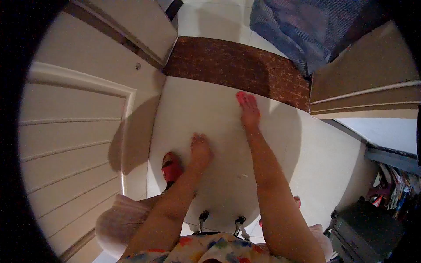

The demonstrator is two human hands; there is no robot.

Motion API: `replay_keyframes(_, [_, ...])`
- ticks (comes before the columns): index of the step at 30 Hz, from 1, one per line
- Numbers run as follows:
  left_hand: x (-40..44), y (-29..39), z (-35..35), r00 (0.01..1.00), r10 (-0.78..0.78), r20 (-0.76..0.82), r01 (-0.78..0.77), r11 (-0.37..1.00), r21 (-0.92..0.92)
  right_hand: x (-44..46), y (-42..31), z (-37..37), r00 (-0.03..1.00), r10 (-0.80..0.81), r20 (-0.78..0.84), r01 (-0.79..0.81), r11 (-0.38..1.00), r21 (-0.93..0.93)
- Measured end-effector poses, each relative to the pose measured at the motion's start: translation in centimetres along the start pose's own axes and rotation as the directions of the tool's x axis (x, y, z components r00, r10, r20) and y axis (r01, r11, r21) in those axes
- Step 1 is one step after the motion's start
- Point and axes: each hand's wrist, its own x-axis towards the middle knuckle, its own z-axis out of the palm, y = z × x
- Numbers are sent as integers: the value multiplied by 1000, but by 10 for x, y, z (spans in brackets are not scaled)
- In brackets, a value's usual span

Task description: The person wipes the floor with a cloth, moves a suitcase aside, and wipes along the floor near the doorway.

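My right hand (251, 116) reaches far forward, low over the pale floor (228, 166), close to the dark brown strip. Pinkish-red cloth (240, 97) shows at and between its fingers, which press down over it. The cloth's full shape is hidden under the hand. Nearer to me and to the left, my left hand (201, 150) hangs over the floor with its fingers slightly bent and apart. Nothing shows in it.
A brown marbled strip (215, 61) crosses the doorway. Panelled door (79, 109) stands at left; blue-grey fabric (302, 30) hangs at top right. Two curved metal legs (238, 224) stand between my feet in red footwear (172, 170). Lower right holds a dark cabinet (364, 230).
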Motion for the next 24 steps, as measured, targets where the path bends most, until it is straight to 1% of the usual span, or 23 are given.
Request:
replay_keyframes(3, [-7,5,-15,999,-28,16,28,998,-55,3,-66,-32,974,4,227,-37,989,140])
replay_keyframes(4, [-8,7,-18,999,-39,5,40,997,-71,-4,-67,-12,981,-48,189,13,983,181])
replay_keyframes(5, [-9,8,-20,999,-51,-4,50,995,-87,-17,-58,28,984,-98,150,63,974,219])
replay_keyframes(6, [-11,9,-20,999,-46,-17,45,997,-67,-27,-53,49,983,-146,108,115,960,254])
replay_keyframes(9, [-13,5,-9,998,-25,-58,24,1000,-12,-49,-83,-21,953,-106,285,-45,879,475])
replay_keyframes(10, [-12,0,-5,997,-12,-75,12,1000,5,-56,-93,-37,939,-62,337,-123,857,501])
replay_keyframes(12, [-11,-7,3,994,16,-105,-12,999,35,-74,-105,-55,895,21,446,-284,796,534])
replay_keyframes(14, [-13,-14,12,990,47,-134,-39,997,61,-101,-102,-56,895,-57,443,-195,842,503])
replay_keyframes(15, [-14,-17,12,986,56,-158,-49,998,45,-111,-103,-61,892,-94,441,-149,861,485])
replay_keyframes(17, [-22,-20,16,976,63,-209,-62,998,10,-132,-107,-71,846,-63,529,-279,794,540])
replay_keyframes(18, [-23,-20,19,986,38,-160,-39,999,-6,-142,-109,-75,820,-55,570,-340,754,561])
replay_keyframes(20, [-27,-19,21,998,-13,-65,11,1000,-27,-166,-112,-76,833,-55,551,-343,731,590])
replay_keyframes(21, [-36,-16,23,998,-39,-49,35,996,-77,-177,-111,-73,840,-55,539,-341,720,605])
replay_keyframes(23, [-57,-6,25,996,-88,-23,83,981,-176,-198,-95,-47,821,-89,565,-311,759,572])
replay_keyframes(24, [-68,-1,26,994,-111,3,109,978,-176,-201,-96,-56,821,-110,560,-266,794,547])
